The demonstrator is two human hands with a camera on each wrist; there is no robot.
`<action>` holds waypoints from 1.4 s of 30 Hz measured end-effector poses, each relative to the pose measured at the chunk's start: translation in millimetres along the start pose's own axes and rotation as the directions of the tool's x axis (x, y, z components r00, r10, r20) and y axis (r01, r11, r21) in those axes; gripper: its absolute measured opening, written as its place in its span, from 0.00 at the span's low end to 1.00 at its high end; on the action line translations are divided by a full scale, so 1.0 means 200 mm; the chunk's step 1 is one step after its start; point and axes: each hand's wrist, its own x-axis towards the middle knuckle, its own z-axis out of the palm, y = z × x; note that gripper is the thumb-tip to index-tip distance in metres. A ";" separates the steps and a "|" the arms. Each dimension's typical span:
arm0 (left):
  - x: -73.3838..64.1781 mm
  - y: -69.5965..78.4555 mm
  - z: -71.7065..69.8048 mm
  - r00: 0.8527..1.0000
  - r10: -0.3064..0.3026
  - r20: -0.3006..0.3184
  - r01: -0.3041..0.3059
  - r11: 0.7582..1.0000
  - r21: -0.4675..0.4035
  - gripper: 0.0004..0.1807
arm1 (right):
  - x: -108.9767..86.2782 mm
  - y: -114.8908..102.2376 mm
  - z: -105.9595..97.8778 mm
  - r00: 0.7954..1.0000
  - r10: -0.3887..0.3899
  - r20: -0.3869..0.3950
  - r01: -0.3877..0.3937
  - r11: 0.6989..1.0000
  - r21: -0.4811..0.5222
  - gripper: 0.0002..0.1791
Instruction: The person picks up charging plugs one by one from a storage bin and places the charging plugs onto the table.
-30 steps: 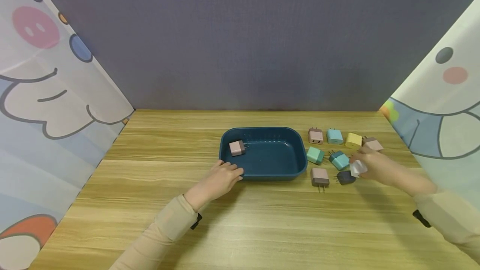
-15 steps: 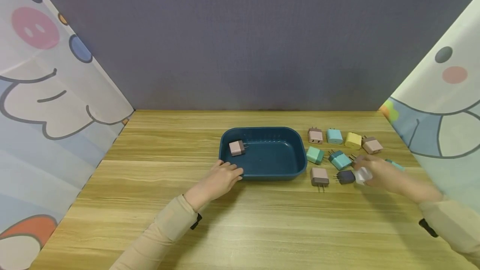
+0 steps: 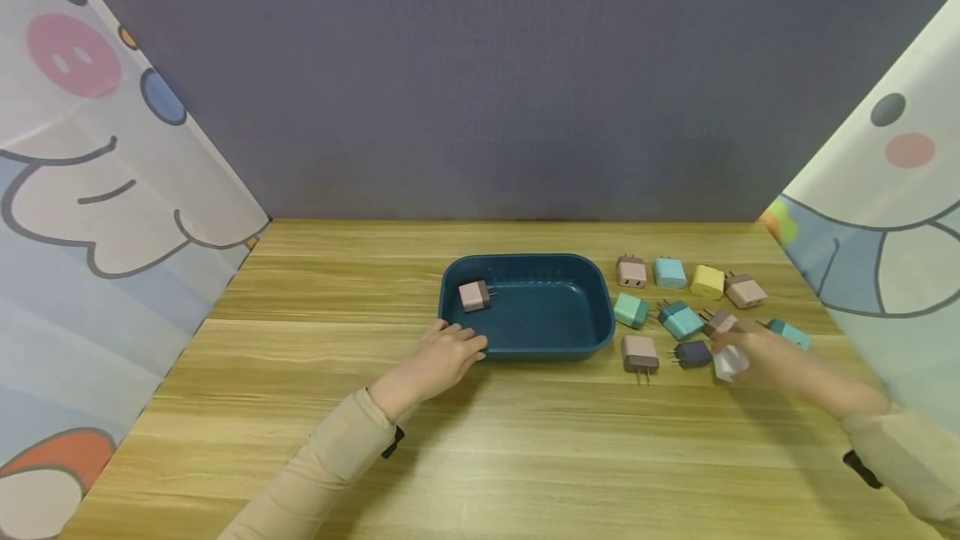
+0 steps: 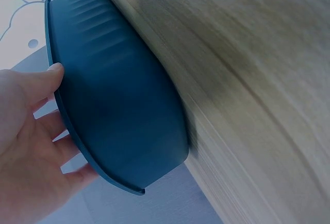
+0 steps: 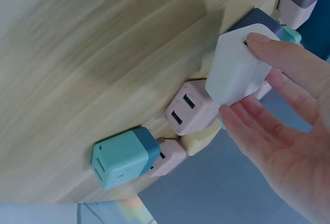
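Observation:
My left hand (image 3: pixel 441 359) grips the near-left rim of a dark blue plastic tray (image 3: pixel 525 354), thumb over the edge in the left wrist view. One pink and brown charger (image 3: pixel 472 297) lies inside the tray at its left. To the right of the tray, my right hand (image 3: pixel 761 357) holds a white charger (image 5: pixel 237 69) between thumb and fingers, low among the other chargers. Just beside it are a navy charger (image 3: pixel 692 354) and a pink charger (image 5: pixel 191 108) with two USB ports, partly covered by the hand in the head view.
Several other chargers lie right of the tray, among them a yellow one (image 3: pixel 707 282), a light blue one (image 3: pixel 670 273), a green one (image 3: pixel 631 311) and a teal one (image 3: pixel 789 334). A grey panel (image 3: pixel 510 107) stands behind the wooden table (image 3: pixel 525 457), with printed curtains on both sides.
My right hand has moved a little right and toward me with the white charger, uncovering the pink and teal chargers behind it. My left hand and the tray have stayed put.

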 end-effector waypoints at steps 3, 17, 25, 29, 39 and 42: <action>0.00 0.00 0.00 1.000 0.005 -0.006 -0.005 1.000 0.000 0.03 | -0.01 0.01 0.02 1.000 0.023 0.013 -0.023 1.000 -0.012 0.18; 0.00 0.00 0.01 1.000 0.002 0.004 -0.002 1.000 -0.006 0.03 | -0.04 0.04 0.05 0.999 0.031 0.022 -0.031 0.999 -0.010 0.17; 0.00 0.00 0.01 1.000 -0.002 0.013 0.002 1.000 -0.005 0.03 | -0.05 0.03 0.07 0.997 0.061 0.050 -0.061 0.998 0.000 0.17; 0.00 0.00 0.01 1.000 -0.003 0.016 0.003 1.000 -0.006 0.03 | -0.05 0.04 0.07 0.998 0.055 0.035 -0.054 0.998 -0.008 0.17; 0.00 0.00 0.01 1.000 -0.003 0.015 0.003 1.000 -0.007 0.03 | -0.05 0.04 0.09 0.999 0.043 0.008 -0.043 0.999 -0.020 0.19; 0.00 0.00 0.01 1.000 -0.003 0.013 0.004 1.000 -0.008 0.03 | -0.05 0.04 0.10 1.000 0.028 -0.006 -0.028 0.999 -0.025 0.19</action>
